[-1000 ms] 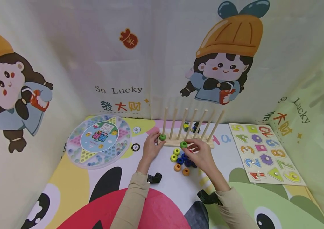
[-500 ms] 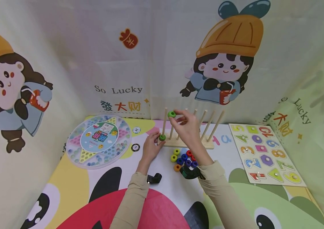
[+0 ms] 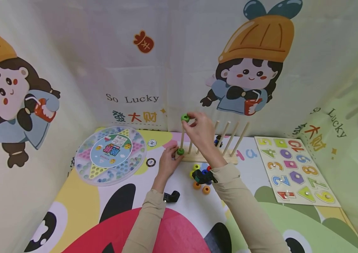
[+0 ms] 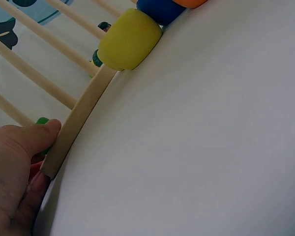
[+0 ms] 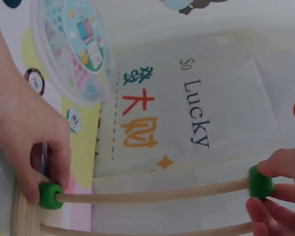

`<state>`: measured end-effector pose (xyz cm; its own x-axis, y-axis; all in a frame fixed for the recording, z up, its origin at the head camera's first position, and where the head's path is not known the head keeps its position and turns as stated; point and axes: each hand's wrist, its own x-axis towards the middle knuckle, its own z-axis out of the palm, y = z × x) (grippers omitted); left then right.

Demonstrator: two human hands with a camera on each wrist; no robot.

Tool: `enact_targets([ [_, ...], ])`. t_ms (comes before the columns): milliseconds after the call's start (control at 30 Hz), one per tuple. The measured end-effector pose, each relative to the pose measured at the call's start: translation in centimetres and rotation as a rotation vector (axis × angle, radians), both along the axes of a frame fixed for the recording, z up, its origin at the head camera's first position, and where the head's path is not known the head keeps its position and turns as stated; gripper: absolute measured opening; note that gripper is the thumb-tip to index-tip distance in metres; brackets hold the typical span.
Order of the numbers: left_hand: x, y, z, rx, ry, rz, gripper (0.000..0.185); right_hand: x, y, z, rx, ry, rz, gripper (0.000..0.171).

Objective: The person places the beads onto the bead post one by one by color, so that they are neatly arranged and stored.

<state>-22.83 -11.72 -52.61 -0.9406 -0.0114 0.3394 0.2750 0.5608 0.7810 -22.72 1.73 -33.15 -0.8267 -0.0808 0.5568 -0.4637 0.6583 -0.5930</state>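
Up at the tip of the leftmost peg of the wooden peg rack [image 3: 209, 158], the right hand [image 3: 199, 131] pinches a green ring [image 3: 185, 118] between thumb and fingertips; the right wrist view shows that ring [image 5: 260, 182] sitting just at the peg's end. Down at the foot of the same peg, a second green ring [image 3: 180, 151] rests on the rack's base, and the left hand [image 3: 167, 162] grips the base's left end, thumb pressed on its edge beside that ring. Just in front of the rack, loose rings [image 3: 202, 185] in yellow, blue and orange lie on the mat. Left of the rack lies a round marble game board [image 3: 110, 155]; right of it, a number puzzle board [image 3: 294, 170].
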Motion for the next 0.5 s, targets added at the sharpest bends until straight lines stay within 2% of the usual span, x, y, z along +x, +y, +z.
enact_targets([
  [133,0.0,0.1,0.0,-0.009,0.004,0.002,0.051,0.1,0.2,0.0,0.019,-0.041,0.005,0.029],
  [333,-0.2,0.2,-0.1,-0.014,0.001,0.000,0.051,1.1,1.5,-0.3,-0.086,0.001,0.078,0.024],
  [433,-0.3,0.1,-0.3,-0.024,0.008,-0.003,0.051,1.5,2.6,-1.0,-0.100,0.012,0.102,0.020],
  [500,-0.3,-0.1,-0.5,-0.028,0.013,-0.005,0.050,1.8,3.6,-1.9,-0.098,-0.019,0.105,0.019],
])
